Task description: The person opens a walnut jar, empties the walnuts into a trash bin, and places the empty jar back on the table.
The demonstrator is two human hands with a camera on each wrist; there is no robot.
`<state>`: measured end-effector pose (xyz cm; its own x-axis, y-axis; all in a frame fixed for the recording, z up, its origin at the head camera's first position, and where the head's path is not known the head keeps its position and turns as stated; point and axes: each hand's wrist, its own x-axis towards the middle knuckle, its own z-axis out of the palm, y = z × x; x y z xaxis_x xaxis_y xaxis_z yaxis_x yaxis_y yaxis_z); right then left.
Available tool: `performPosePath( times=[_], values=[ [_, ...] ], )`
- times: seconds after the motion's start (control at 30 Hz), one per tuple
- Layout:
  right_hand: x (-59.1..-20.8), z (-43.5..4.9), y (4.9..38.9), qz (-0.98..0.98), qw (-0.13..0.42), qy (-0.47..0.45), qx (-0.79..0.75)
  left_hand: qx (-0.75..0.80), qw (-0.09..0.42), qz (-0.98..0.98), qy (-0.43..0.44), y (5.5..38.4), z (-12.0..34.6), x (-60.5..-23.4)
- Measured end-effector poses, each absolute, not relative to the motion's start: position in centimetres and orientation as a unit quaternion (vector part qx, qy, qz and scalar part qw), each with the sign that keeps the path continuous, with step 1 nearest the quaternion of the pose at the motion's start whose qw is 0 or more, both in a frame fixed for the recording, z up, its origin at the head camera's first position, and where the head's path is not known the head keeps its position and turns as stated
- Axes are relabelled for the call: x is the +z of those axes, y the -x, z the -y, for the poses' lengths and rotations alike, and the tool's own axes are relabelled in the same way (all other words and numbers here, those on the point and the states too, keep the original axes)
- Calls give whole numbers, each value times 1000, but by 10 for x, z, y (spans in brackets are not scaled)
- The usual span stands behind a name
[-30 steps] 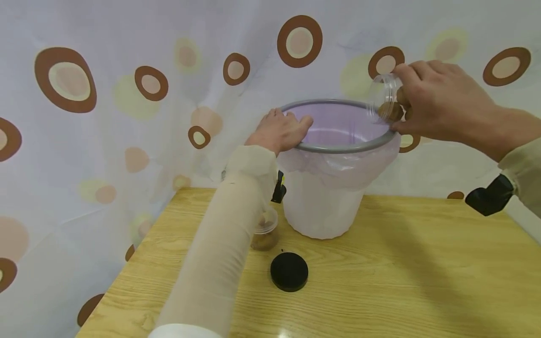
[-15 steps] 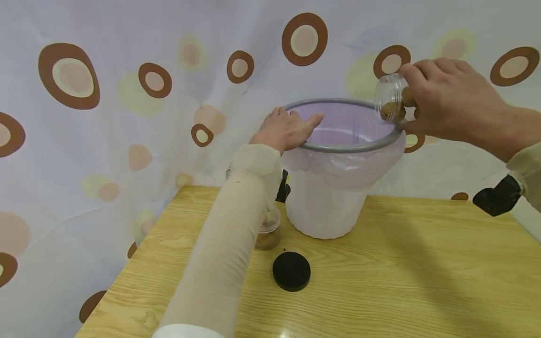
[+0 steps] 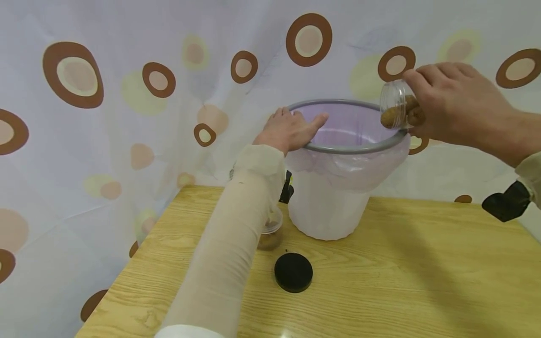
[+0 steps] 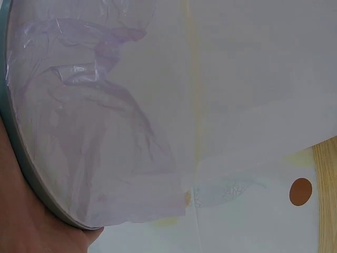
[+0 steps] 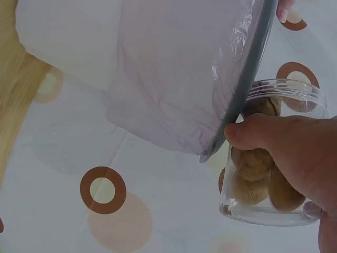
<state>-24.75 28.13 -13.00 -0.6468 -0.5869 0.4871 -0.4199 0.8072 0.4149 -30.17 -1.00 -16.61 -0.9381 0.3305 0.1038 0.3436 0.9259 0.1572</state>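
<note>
In the head view my right hand [image 3: 458,101] grips a clear plastic jar [image 3: 393,96], tipped nearly on its side at the right edge of a white bin [image 3: 327,211]. Its uncapped, threaded mouth faces left over the opening. Inside the jar [image 5: 274,216] lie several brown, walnut-like nuts [image 5: 253,168]. The right wrist view has my thumb across the jar, its tip at the bin's grey rim [image 5: 247,79]. My left hand [image 3: 289,129] rests on the rim's left side, thumb straight out over the opening. A translucent purple liner bag [image 3: 346,166] folds over the rim.
A second clear tub [image 3: 272,230] with brown contents stands left of the bin, partly hidden by my left sleeve [image 3: 228,244]. A black round lid [image 3: 293,272] lies in front on the wooden table [image 3: 380,291]. Patterned sheeting [image 3: 262,28] hangs behind.
The jar has sunk slightly and its nuts have shifted, one now lying nearer the mouth. My left thumb has straightened over the opening. The whole scene has drifted slightly right in view.
</note>
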Motion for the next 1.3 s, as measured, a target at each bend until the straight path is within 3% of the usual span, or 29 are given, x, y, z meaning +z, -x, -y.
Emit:
performPosePath(
  times=[0.63,1.3],
  values=[
    [-131,-279,247,878,335,-305,-156,-79,42,980,177,301,7,-167],
    [-134,-271,252,800,412,-377,-219,-84,35,981,174,301,9,-165]
  ],
)
